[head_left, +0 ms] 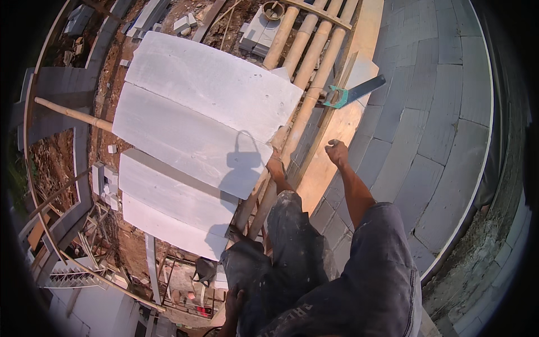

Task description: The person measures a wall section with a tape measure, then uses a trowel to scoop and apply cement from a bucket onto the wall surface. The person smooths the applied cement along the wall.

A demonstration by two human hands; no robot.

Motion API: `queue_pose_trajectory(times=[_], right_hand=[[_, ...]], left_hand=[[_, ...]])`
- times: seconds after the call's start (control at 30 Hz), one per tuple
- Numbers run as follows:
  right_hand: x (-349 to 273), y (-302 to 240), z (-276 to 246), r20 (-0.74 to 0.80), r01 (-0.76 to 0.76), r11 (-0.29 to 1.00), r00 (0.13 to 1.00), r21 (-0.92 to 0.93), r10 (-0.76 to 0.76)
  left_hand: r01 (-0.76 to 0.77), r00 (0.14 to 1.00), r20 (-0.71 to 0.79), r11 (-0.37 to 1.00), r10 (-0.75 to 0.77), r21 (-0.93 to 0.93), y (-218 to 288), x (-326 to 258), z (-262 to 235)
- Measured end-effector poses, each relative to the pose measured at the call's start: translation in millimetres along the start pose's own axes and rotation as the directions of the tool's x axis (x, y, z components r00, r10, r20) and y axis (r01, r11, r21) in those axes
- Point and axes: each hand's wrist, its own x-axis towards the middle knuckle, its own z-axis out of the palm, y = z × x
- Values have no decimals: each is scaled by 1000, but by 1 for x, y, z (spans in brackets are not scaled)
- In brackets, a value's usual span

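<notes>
My right hand (pixel 337 153) hangs over the wooden plank (pixel 321 171), its fingers curled, with nothing visible in them. Ahead of it lies a hand saw (pixel 355 94) with a dark blade and green handle, apart from the hand. Low in the view, my left hand (pixel 233 305) is in deep shade beside my dark trouser leg; its fingers are hard to make out. Pale flat slabs (pixel 185 126) stretch to the left in front of my legs. A bare foot (pixel 276 167) appears to rest on the bamboo poles (pixel 306 112) by the slabs' edge.
Grey block masonry (pixel 426 140) curves along the right. Far ahead, a small bowl (pixel 273 10) sits on stacked pale blocks (pixel 259 33). Below left lie reddish ground, loose blocks (pixel 106 182) and timber. A bamboo pole (pixel 73 114) sticks out left. My shadow falls across the slabs.
</notes>
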Motion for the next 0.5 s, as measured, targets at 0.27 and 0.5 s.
queue_pose_trajectory(times=[0.27, 0.5], right_hand=[[250, 31, 45, -209, 129, 948, 958, -291, -194], [355, 79, 27, -3, 246, 838, 959, -487, -284]], left_hand=[[314, 949, -39, 946, -312, 78, 97, 37, 42], [416, 902, -106, 908, -419, -50, 134, 45, 41]])
